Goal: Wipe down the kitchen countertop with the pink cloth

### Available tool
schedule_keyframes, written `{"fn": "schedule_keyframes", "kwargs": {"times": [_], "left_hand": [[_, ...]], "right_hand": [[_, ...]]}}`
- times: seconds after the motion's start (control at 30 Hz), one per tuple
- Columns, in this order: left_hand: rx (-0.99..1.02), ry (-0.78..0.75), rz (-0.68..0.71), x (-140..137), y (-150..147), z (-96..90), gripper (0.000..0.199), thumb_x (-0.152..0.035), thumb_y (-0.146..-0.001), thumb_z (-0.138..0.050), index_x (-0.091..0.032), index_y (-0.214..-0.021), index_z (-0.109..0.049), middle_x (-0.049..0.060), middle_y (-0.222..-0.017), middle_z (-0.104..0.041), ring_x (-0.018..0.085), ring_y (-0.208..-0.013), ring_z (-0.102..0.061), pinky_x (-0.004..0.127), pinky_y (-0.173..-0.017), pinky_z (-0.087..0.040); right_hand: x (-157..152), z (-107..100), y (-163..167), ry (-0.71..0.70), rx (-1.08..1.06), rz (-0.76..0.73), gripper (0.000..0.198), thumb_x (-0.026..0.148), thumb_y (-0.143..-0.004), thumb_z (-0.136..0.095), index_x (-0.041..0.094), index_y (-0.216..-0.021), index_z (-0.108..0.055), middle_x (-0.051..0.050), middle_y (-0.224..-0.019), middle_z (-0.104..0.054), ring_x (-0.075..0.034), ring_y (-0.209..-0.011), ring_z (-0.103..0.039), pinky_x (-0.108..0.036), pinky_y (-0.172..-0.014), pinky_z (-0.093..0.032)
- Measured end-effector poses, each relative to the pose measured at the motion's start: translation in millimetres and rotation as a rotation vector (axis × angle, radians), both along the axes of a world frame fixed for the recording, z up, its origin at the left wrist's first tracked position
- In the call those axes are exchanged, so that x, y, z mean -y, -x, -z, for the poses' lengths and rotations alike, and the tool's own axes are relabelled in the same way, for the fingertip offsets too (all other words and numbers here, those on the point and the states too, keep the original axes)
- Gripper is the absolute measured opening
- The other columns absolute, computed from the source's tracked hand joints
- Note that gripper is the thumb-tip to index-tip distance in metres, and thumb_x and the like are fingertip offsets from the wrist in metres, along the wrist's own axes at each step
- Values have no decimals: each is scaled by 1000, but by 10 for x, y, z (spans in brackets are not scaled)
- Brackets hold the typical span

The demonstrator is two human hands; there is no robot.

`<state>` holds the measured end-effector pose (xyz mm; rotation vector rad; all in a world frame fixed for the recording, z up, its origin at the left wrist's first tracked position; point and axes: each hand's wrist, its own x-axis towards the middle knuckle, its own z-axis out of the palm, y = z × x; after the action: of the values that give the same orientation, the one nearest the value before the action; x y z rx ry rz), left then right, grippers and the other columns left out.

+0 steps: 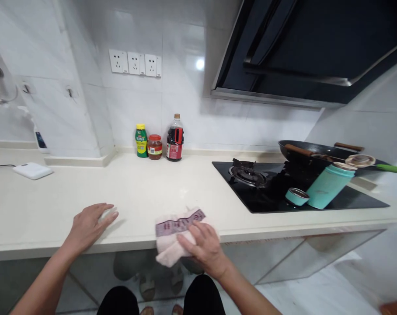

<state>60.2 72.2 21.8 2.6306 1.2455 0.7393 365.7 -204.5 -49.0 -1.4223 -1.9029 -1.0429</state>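
Observation:
My right hand (205, 245) grips a pale pink towel (172, 240) with a purple lettered band. The towel lies bunched over the front edge of the counter (136, 192), part of it hanging down past the edge. Farther left, my left hand (88, 225) is held over the counter with thumb and fingers curved towards each other. Something small and whitish shows between them, but I cannot make out what it is.
Against the wall stand a green bottle (141, 142), a red-lidded jar (154, 148) and a dark sauce bottle (175, 142). On the right, the black gas hob (238, 186) bears a wok (300, 151), a tilted turquoise flask (329, 188) and its cup (297, 197). A white device (33, 170) lies left.

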Motion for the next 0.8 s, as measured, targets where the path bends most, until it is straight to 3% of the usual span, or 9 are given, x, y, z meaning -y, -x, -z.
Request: {"fn": "schedule_keyframes", "kwargs": {"times": [0.1, 0.2, 0.33, 0.47, 0.57, 0.63, 0.73, 0.8], "left_hand": [[-20, -61, 8, -28, 9, 68, 63, -71, -89, -41, -26, -119, -73, 8, -133, -70, 33, -130, -60, 50, -111, -43], [-30, -105, 30, -61, 22, 137, 62, -70, -91, -40, -27, -122, -72, 10, -135, -68, 33, -131, -58, 50, -112, -42], [-41, -146, 57, -66, 19, 178, 62, -71, -92, -41, -27, -124, -72, 11, -135, -67, 35, -130, -58, 51, -109, -42], [-72, -150, 55, -18, -18, 162, 61, -67, -92, -42, -26, -127, -70, 13, -138, -66, 36, -132, -56, 53, -109, -42], [-90, -127, 26, 11, -38, 151, 59, -66, -91, -43, -27, -127, -70, 12, -139, -65, 36, -132, -55, 54, -108, -42], [-94, -135, 23, 11, -36, 157, 59, -65, -91, -44, -27, -127, -70, 12, -138, -65, 36, -131, -56, 53, -107, -43], [-90, -156, 29, -15, -10, 184, 58, -64, -90, -45, -27, -126, -71, 11, -137, -67, 35, -130, -58, 52, -106, -45], [-80, -164, 30, -45, 12, 209, 57, -63, -90, -45, -27, -126, -71, 11, -136, -67, 35, -130, -58, 51, -106, -46]], "right_hand": [[539, 95, -683, 75, -13, 135, 43, 41, -97, -67, 32, -137, -57, -14, -137, -53, -37, -131, -49, -58, -103, -43], [1026, 120, -1274, 127, -63, 285, 44, 33, -94, -68, 27, -135, -55, -17, -139, -51, -39, -132, -47, -62, -105, -40], [1333, 61, -1542, 203, -148, 345, 52, 23, -87, -63, 22, -137, -52, -19, -146, -44, -41, -135, -42, -63, -106, -39], [1097, -25, -1139, 271, -235, 255, 62, 16, -78, -56, 22, -140, -51, -16, -149, -43, -38, -138, -40, -61, -108, -38], [636, -180, -550, 406, -315, 224, 65, 15, -75, -57, 25, -139, -56, -12, -150, -45, -36, -140, -38, -60, -113, -34], [269, -363, -120, 576, -394, 258, 67, 18, -76, -61, 26, -142, -56, -12, -153, -44, -36, -142, -36, -59, -118, -29], [-288, -694, 397, 744, -391, 40, 64, 29, -87, -62, 21, -149, -48, -15, -154, -44, -34, -144, -35, -55, -123, -25], [-646, -876, 566, 800, -366, -162, 59, 30, -92, -59, 20, -148, -48, -14, -148, -50, -29, -141, -41, -48, -122, -29]]}}
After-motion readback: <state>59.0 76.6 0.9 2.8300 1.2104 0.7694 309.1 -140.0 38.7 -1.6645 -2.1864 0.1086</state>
